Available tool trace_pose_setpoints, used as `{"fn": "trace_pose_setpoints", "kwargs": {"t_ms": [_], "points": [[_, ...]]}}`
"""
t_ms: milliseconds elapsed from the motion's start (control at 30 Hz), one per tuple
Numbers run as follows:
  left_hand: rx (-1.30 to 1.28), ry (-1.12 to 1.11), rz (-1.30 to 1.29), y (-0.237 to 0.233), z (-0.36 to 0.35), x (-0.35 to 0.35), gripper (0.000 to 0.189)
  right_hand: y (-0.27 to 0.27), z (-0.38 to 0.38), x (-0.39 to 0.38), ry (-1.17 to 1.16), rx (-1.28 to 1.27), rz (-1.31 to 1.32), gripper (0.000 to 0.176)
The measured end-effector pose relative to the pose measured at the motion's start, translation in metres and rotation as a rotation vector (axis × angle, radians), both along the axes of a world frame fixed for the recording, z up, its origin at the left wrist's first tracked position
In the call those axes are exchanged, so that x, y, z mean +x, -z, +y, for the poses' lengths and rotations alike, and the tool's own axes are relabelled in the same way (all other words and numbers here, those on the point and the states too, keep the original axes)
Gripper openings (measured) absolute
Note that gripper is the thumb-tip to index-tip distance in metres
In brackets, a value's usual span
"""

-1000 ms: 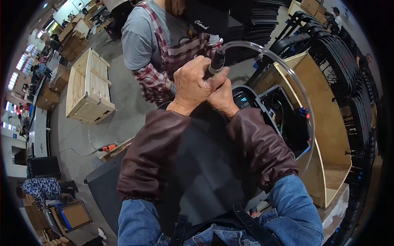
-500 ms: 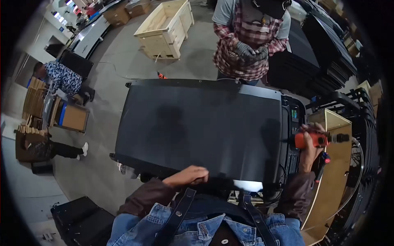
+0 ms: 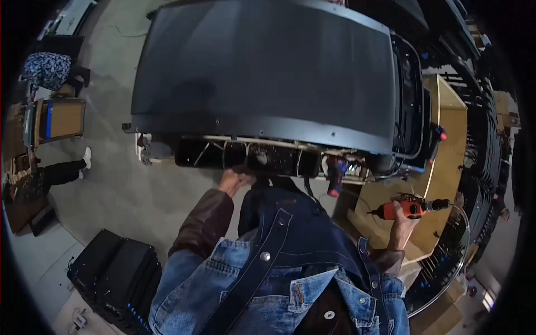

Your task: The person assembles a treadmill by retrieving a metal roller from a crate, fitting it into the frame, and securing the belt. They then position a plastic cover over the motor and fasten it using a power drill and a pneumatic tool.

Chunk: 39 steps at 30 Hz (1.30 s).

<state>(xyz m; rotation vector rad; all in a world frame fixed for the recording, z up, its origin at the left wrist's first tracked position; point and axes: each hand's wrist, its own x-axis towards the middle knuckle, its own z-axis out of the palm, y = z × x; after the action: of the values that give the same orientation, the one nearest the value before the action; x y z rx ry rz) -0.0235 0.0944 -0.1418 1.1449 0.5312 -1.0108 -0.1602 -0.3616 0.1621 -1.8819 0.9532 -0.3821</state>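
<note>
A large black panel (image 3: 262, 72) lies across the upper middle of the view. Below its near edge are black bins (image 3: 273, 159), and a red and blue tool (image 3: 336, 176) hangs at their right end. My left hand (image 3: 237, 180) is closed at the front rim of the bins; what it holds, if anything, is too small to tell. On the right, my right hand (image 3: 403, 223) is wrapped round an orange and black power tool (image 3: 410, 209), whose thin tip points left and whose rear end joins a clear hose (image 3: 468, 240).
An open wooden crate (image 3: 449, 139) stands at the right, with a red-tipped tool (image 3: 438, 139) beside it. Stacked black panels (image 3: 114, 268) sit at lower left. Two persons are at the far left, near a cart with cardboard (image 3: 66, 119).
The view has tilted down, showing the bins under the panel. My right hand has moved back with the orange tool, away from the panel. My left hand has dropped below the panel's near edge.
</note>
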Motion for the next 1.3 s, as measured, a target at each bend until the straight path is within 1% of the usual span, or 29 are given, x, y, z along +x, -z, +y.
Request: {"fn": "trace_pose_setpoints", "kwargs": {"t_ms": [67, 100, 167, 200, 267, 300, 367, 400, 433, 467, 533, 600, 633, 667, 700, 767, 800, 833, 867, 900, 967, 1000, 1067, 1100, 1167, 1200, 1233, 1267, 1300], "points": [[0.029, -0.248, 0.067, 0.002, -0.025, 0.002, 0.035, 0.006, 0.017, -0.035, 0.028, 0.013, -0.002, 0.042], [0.033, -0.239, 0.092, 0.007, -0.03, -0.001, 0.035, 0.008, 0.018, -0.052, -0.03, 0.042, -0.021, 0.042], [0.063, -0.27, 0.106, 0.028, -0.047, 0.001, 0.036, 0.01, 0.024, -0.081, 0.131, 0.024, 0.048, 0.041], [0.038, -0.262, 0.025, 0.065, -0.052, -0.005, 0.033, 0.014, 0.014, -0.104, 0.152, 0.023, 0.116, 0.042], [0.091, -0.21, 0.003, 0.066, -0.067, 0.009, 0.028, 0.033, -0.015, -0.153, 0.299, -0.108, 0.256, 0.042], [0.117, -0.218, 0.005, 0.072, -0.072, 0.013, 0.023, 0.051, -0.036, -0.184, 0.315, -0.094, 0.187, 0.041], [0.076, -0.282, 0.085, 0.102, -0.078, 0.019, 0.02, 0.038, -0.045, -0.177, 0.374, 0.006, 0.15, 0.036], [0.315, -0.155, 0.003, 0.097, -0.091, 0.02, 0.022, 0.037, -0.055, -0.172, 0.351, -0.038, 0.158, 0.032], [0.286, -0.105, -0.012, 0.181, -0.081, 0.022, 0.022, 0.038, -0.073, -0.169, 0.319, -0.074, 0.169, 0.029], [0.22, 0.153, -0.652, 0.252, -0.043, 0.02, 0.027, 0.046, -0.098, -0.176, 0.297, -0.011, 0.176, 0.027], [0.521, -0.058, -0.243, 0.163, -0.095, 0.008, 0.025, 0.066, -0.15, -0.181, 0.243, 0.063, 0.186, 0.026], [0.436, -0.017, -0.257, 0.161, -0.098, 0.002, 0.036, 0.094, -0.21, -0.18, 0.164, 0.089, 0.144, 0.025], [0.339, 0.023, -0.159, 0.13, -0.116, -0.001, 0.04, 0.1, -0.243, -0.176, 0.146, 0.063, 0.133, 0.023], [0.247, 0.064, -0.058, 0.082, -0.134, -0.007, 0.044, 0.105, -0.267, -0.172, 0.128, 0.04, 0.124, 0.022], [0.26, 0.067, -0.062, 0.033, -0.169, -0.016, 0.044, 0.079, -0.286, -0.151, 0.132, 0.127, 0.172, 0.022], [0.113, -0.038, -0.055, -0.046, -0.245, -0.03, 0.048, 0.084, -0.339, -0.143, 0.091, 0.013, 0.043, 0.021], [0.129, -0.025, -0.066, -0.072, -0.277, -0.034, 0.048, 0.078, -0.362, -0.136, 0.094, 0.108, 0.013, 0.022], [-0.012, -0.141, -0.058, -0.094, -0.305, -0.033, 0.048, 0.085, -0.376, -0.126, 0.118, 0.079, 0.001, 0.022], [-0.156, -0.263, -0.052, -0.105, -0.331, -0.032, 0.049, 0.092, -0.392, -0.116, 0.136, 0.05, -0.011, 0.023], [-0.142, -0.262, -0.066, -0.106, -0.35, -0.031, 0.049, 0.103, -0.415, -0.111, 0.051, 0.269, 0.074, 0.025], [-0.321, -0.467, -0.06, -0.107, -0.382, -0.02, 0.055, 0.177, -0.449, -0.109, -0.042, 0.05, -0.01, 0.028], [-0.364, -0.565, -0.071, -0.113, -0.406, -0.015, 0.06, 0.197, -0.452, -0.102, -0.018, -0.158, -0.043, 0.032], [-0.39, -0.615, -0.09, -0.119, -0.434, -0.006, 0.061, 0.239, -0.463, -0.101, -0.081, -0.369, -0.032, 0.037], [-0.424, -0.659, -0.087, -0.121, -0.443, -0.003, 0.062, 0.258, -0.466, -0.103, -0.014, -0.294, 0.035, 0.04], [-0.299, -0.707, -0.154, -0.116, -0.451, -0.002, 0.066, 0.31, -0.47, -0.107, 0.124, -0.079, -0.066, 0.041], [-0.283, -0.463, -0.524, -0.136, -0.459, -0.024, 0.067, 0.328, -0.471, -0.11, 0.112, -0.136, -0.069, 0.041], [-0.27, -0.62, -0.334, -0.145, -0.471, -0.02, 0.068, 0.341, -0.469, -0.11, 0.11, -0.197, -0.072, 0.042], [-0.269, -0.767, -0.137, -0.153, -0.477, -0.009, 0.068, 0.338, -0.466, -0.104, 0.114, -0.266, -0.044, 0.044], [-0.108, -0.596, -0.324, -0.127, -0.461, -0.011, 0.07, 0.334, -0.463, -0.101, 0.125, -0.341, -0.011, 0.047]]}}
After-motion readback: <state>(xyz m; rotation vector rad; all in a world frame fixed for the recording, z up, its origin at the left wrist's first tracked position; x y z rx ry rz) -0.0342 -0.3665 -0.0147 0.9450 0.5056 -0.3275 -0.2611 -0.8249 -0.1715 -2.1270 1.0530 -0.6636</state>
